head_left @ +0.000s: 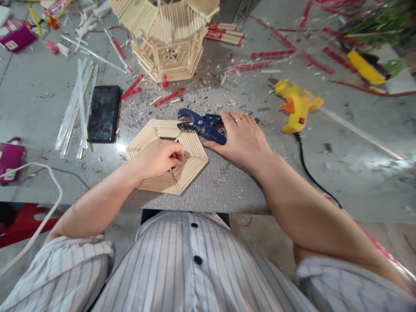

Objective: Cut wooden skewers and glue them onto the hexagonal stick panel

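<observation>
A flat hexagonal panel of wooden sticks (pixel 191 149) lies on the grey table near its front edge. My left hand (pixel 160 157) rests on the panel's middle, fingers curled in a pinch around a short wooden stick (pixel 176 139). Blue cutting pliers (pixel 201 123) lie just beyond the panel's right corner. My right hand (pixel 242 136) lies over the pliers' handles, fingers stretched forward and partly covering them, a ring on one finger.
A tall wooden-stick structure (pixel 167 39) stands at the back. A black phone (pixel 103 113) and clear glue sticks (pixel 76 104) lie to the left. A yellow glue gun (pixel 295 106) with black cord lies right. Red strips, wood chips, pink boxes (pixel 9 158) and a white cable (pixel 45 208) lie about.
</observation>
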{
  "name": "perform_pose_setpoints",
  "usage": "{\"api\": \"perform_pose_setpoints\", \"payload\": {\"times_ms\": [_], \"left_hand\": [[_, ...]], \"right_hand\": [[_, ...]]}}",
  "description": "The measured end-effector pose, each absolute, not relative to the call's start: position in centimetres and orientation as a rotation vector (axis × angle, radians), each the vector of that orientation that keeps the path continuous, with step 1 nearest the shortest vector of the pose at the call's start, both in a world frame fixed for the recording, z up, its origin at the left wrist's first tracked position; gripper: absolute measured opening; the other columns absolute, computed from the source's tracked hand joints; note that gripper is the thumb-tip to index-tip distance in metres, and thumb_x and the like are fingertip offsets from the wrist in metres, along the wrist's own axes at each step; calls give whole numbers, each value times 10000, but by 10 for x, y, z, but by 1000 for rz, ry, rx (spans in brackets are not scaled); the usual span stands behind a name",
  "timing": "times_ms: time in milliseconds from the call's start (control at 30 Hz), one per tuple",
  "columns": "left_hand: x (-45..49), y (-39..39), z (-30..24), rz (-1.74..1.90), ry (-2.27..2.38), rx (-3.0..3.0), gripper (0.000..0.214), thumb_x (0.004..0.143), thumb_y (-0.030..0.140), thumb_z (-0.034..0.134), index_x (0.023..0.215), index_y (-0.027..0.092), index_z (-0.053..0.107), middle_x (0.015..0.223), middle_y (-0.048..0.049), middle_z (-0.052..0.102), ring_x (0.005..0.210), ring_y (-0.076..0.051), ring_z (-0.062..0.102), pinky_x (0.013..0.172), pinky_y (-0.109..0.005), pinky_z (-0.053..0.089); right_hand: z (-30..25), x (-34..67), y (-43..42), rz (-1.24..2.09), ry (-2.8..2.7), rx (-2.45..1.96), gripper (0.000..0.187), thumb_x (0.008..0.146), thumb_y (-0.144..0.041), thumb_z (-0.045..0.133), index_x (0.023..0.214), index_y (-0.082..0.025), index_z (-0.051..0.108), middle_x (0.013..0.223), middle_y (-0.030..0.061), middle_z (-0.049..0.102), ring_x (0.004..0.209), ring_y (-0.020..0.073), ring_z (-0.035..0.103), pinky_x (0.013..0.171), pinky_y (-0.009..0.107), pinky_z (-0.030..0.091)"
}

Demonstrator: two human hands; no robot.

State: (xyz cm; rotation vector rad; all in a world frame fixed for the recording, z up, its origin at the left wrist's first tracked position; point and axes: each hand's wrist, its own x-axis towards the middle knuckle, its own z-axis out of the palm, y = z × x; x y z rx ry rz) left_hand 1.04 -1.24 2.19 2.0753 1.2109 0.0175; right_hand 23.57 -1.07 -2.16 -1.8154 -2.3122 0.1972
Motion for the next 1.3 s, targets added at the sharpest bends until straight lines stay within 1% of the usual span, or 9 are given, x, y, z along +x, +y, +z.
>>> {"api": "perform_pose_setpoints", "payload": {"times_ms": [100, 500, 700, 800, 900, 1033, 1133, 1233, 1300], "left_hand": [[10, -12, 22, 9, 1203, 2080, 81, 749, 126, 595, 738, 164, 665, 718, 14, 685, 689, -107, 600, 651, -228, 389], [7, -11, 21, 23, 1152, 2066, 100, 746, 123, 578, 765, 169, 665, 754, 10, 703, 710, -109, 616, 653, -224, 403], [8, -10, 21, 13, 1158, 2030, 89, 735, 111, 582, 755, 159, 654, 732, 7, 688, 687, -105, 604, 654, -224, 408], [8, -10, 22, 10, 1135, 2015, 107, 731, 97, 574, 784, 149, 651, 750, 2, 683, 686, -103, 594, 656, -225, 408], [8, -10, 24, 4, 1135, 2023, 141, 727, 94, 558, 825, 148, 643, 775, -1, 681, 697, -107, 592, 655, -226, 409], [9, -10, 29, -25, 1164, 2002, 222, 726, 102, 547, 922, 138, 647, 792, -11, 677, 710, -113, 591, 662, -228, 419], [8, -8, 31, -43, 1162, 1973, 311, 728, 115, 545, 1019, 132, 652, 776, -6, 669, 682, -104, 580, 643, -219, 416], [6, -6, 30, -41, 1136, 1925, 341, 734, 135, 542, 1054, 140, 660, 759, 5, 664, 660, -90, 575, 630, -202, 419], [4, -4, 29, -18, 1123, 1877, 328, 740, 152, 540, 1043, 141, 666, 754, 7, 664, 659, -86, 577, 633, -197, 430]], "right_hand": [[-22, 236, -11, 201, -2313, -1809, 758, 823, -596, 507, 1405, -129, 375, 1319, 216, 520, 1236, 403, 452, 1011, 577, 333], [-20, 235, -10, 207, -2339, -1819, 779, 828, -582, 510, 1411, -89, 357, 1317, 232, 514, 1239, 397, 448, 1024, 566, 327], [-21, 235, -10, 177, -2324, -1791, 773, 824, -617, 493, 1404, -119, 381, 1306, 209, 541, 1219, 388, 472, 1018, 564, 337], [-21, 235, -10, 159, -2334, -1784, 790, 831, -626, 480, 1406, -94, 375, 1349, 222, 508, 1268, 382, 433, 1042, 554, 314], [-20, 234, -10, 144, -2332, -1768, 775, 857, -642, 420, 1414, -104, 369, 1411, 216, 458, 1328, 371, 373, 1067, 562, 278], [-20, 235, -10, 139, -2305, -1768, 753, 892, -675, 264, 1378, -122, 425, 1369, 190, 516, 1301, 349, 415, 1079, 563, 255], [-17, 241, -7, 100, -2223, -1766, 696, 928, -621, 193, 1326, -135, 494, 1346, 164, 544, 1276, 315, 450, 1073, 513, 292], [-13, 258, 1, 17, -2011, -1870, 585, 934, -550, 260, 1225, -154, 578, 1235, 160, 611, 1177, 313, 523, 1010, 494, 366], [-9, 276, 8, -62, -1821, -1973, 493, 906, -520, 358, 1120, -164, 624, 1142, 169, 639, 1113, 336, 545, 971, 530, 380]]}}
